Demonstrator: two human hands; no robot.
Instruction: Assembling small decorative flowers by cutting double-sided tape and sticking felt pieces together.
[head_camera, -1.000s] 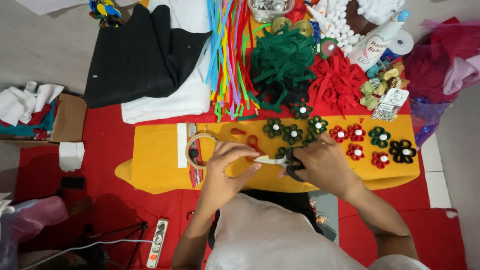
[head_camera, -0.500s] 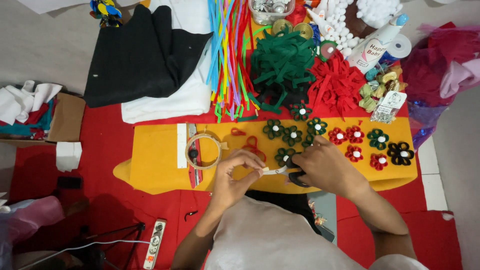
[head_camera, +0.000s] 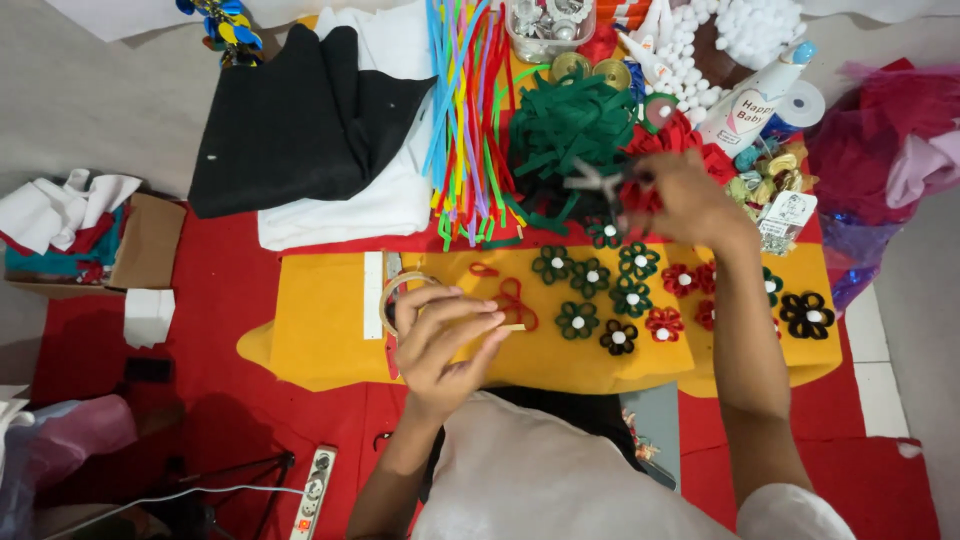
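Observation:
My left hand (head_camera: 440, 345) hovers over the yellow felt sheet (head_camera: 320, 325), fingers pinched on a small pale strip (head_camera: 514, 327). It partly covers a tape roll (head_camera: 397, 290) and sits beside a red felt loop (head_camera: 515, 300). My right hand (head_camera: 685, 200) is stretched out to the back and grips small scissors (head_camera: 598, 183) over a pile of green felt strips (head_camera: 565, 125). Several green, red and black felt flowers with white centres (head_camera: 620, 300) lie in rows on the yellow sheet between the hands.
Black cloth (head_camera: 290, 120) on white cloth (head_camera: 385, 205) lies at the back left, next to coloured pipe cleaners (head_camera: 465, 110). White pom-poms (head_camera: 700, 50), a white bottle (head_camera: 745, 105) and red felt scraps (head_camera: 690, 135) crowd the back right. A cardboard box (head_camera: 140, 245) and a power strip (head_camera: 310, 490) are at left.
My right hand left the strip near my body and reached out to the back, now holding scissors over the green strips. My left hand stayed over the yellow sheet with the strip.

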